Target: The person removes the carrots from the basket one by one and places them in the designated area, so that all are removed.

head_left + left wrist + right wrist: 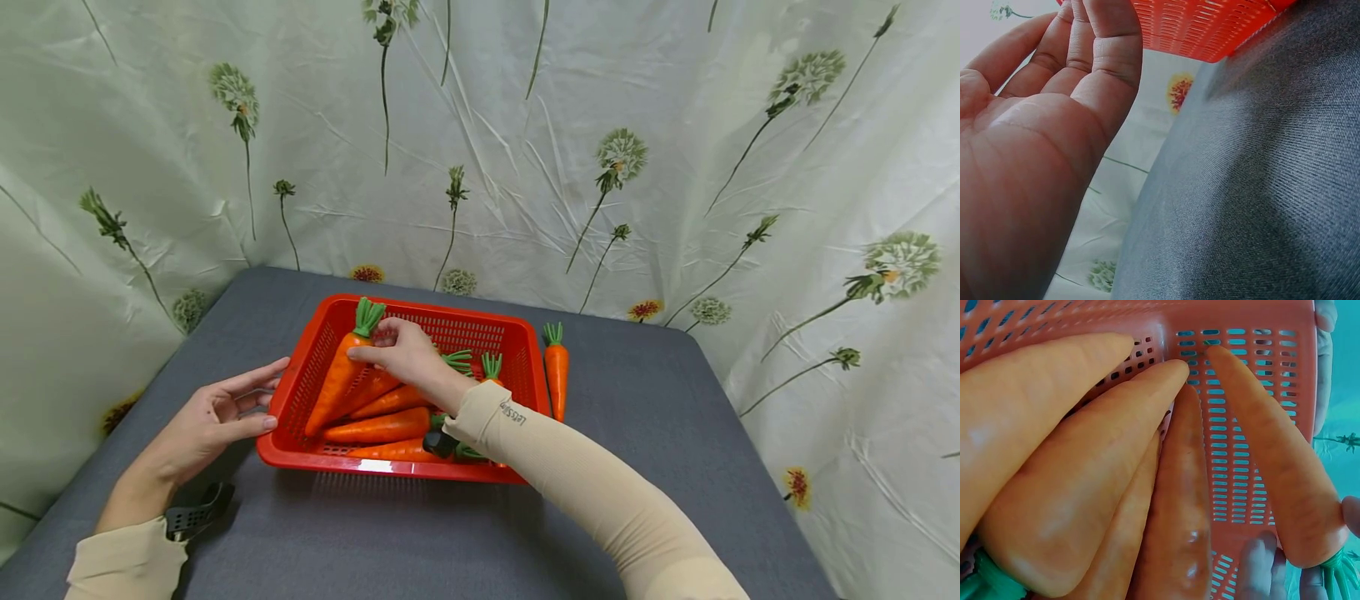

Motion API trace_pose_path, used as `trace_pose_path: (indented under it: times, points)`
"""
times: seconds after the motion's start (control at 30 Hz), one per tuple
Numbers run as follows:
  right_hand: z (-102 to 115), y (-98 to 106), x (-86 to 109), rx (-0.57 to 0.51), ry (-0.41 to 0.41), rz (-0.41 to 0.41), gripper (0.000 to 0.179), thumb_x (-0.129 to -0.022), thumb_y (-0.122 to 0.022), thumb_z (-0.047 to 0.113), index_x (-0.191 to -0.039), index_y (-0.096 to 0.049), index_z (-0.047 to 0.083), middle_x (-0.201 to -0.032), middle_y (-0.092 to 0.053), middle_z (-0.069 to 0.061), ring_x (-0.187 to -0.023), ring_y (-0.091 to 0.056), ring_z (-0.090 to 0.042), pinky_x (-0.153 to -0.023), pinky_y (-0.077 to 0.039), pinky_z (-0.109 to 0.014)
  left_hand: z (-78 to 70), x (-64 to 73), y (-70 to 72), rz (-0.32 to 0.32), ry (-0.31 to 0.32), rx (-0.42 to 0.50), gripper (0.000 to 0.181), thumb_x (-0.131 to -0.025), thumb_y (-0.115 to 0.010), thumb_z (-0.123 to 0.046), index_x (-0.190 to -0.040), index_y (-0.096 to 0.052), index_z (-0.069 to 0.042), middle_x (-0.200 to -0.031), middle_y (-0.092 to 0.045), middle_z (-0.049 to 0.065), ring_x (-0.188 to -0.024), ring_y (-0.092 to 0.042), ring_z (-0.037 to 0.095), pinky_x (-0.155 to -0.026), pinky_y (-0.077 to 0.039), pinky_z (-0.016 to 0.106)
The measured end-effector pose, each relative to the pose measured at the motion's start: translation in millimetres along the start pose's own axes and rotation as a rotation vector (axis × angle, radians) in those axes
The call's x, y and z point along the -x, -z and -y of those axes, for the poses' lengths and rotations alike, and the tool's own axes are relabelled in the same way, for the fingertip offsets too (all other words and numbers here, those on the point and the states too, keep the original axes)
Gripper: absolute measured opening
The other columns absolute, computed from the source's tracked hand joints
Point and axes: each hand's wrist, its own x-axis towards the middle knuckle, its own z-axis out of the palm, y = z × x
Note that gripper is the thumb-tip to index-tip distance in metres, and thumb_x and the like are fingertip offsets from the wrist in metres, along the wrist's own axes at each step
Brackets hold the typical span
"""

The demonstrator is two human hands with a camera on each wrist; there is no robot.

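Observation:
My right hand (408, 354) pinches an orange carrot (337, 379) near its green top, thumb on one side and fingers on the other. The carrot slants along the left inside of a red plastic basket (536, 375), tip down. In the right wrist view the held carrot (1279, 462) stands beside several others lying in the basket. My left hand (217, 417) is at the basket's left rim, fingers extended and thumb tip at the wall. From the left wrist view, the palm (1035, 144) faces up, with the fingers reaching toward the basket (1204, 25).
One more carrot (557, 371) lies outside the basket, along its right side. Grey cloth (637, 400) covers the table, and a white flowered curtain (517, 150) hangs behind. A black strap device (198, 510) sits at the left wrist.

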Motion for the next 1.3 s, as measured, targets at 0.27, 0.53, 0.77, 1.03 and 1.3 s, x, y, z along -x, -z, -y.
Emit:
trace_pose_path:
  times: [0.27, 0.53, 0.77, 1.03, 1.3]
  points:
    - [3, 3, 1.8, -0.117, -0.020, 0.049, 0.048, -0.087, -0.079, 0.017, -0.128, -0.055, 0.009, -0.104, -0.056, -0.004, -0.087, -0.064, -0.016, -0.094, -0.057, -0.048, -0.6, -0.6, -1.3, 0.004, 0.001, 0.015, 0.068, -0.094, -0.060, 0.007, -0.156, -0.033, -0.004, -0.133, -0.061, -0.010, -0.107, -0.065, 0.008, -0.081, -0.061, 0.029]
    - [8, 12, 3.2, -0.132, 0.014, 0.054, 0.043, -0.088, -0.078, 0.017, -0.128, -0.060, 0.011, -0.110, -0.059, -0.006, -0.091, -0.063, -0.012, -0.097, -0.056, -0.045, -1.1, -0.2, -1.2, 0.007, -0.001, 0.021, 0.068, -0.094, -0.060, 0.007, -0.156, -0.033, -0.003, -0.133, -0.062, -0.009, -0.106, -0.065, 0.009, -0.081, -0.061, 0.029]
    - [9, 26, 5.4, -0.148, 0.025, 0.042, 0.048, -0.090, -0.075, 0.017, -0.134, -0.058, 0.010, -0.119, -0.060, -0.005, -0.104, -0.062, -0.014, -0.101, -0.053, -0.046, -1.5, 0.1, -1.3, 0.007, -0.007, 0.021, 0.068, -0.093, -0.060, 0.008, -0.156, -0.033, -0.003, -0.134, -0.062, -0.010, -0.106, -0.065, 0.009, -0.081, -0.061, 0.029]
    - [9, 47, 5.0, -0.142, 0.044, 0.023, 0.046, -0.092, -0.073, 0.021, -0.134, -0.058, 0.010, -0.121, -0.061, -0.010, -0.105, -0.066, -0.020, -0.103, -0.051, -0.048, -1.3, 0.0, -1.5, 0.002, -0.003, 0.026, 0.069, -0.093, -0.060, 0.008, -0.156, -0.033, -0.003, -0.132, -0.063, -0.010, -0.105, -0.065, 0.009, -0.081, -0.060, 0.028]
    - [9, 67, 8.0, -0.163, 0.031, 0.008, 0.049, -0.093, -0.072, 0.022, -0.138, -0.055, 0.012, -0.130, -0.060, -0.011, -0.116, -0.064, -0.022, -0.107, -0.049, -0.047, -0.2, -0.4, -1.4, -0.006, 0.009, 0.018, 0.068, -0.094, -0.060, 0.007, -0.156, -0.034, -0.004, -0.133, -0.062, -0.011, -0.105, -0.065, 0.009, -0.081, -0.060, 0.028]
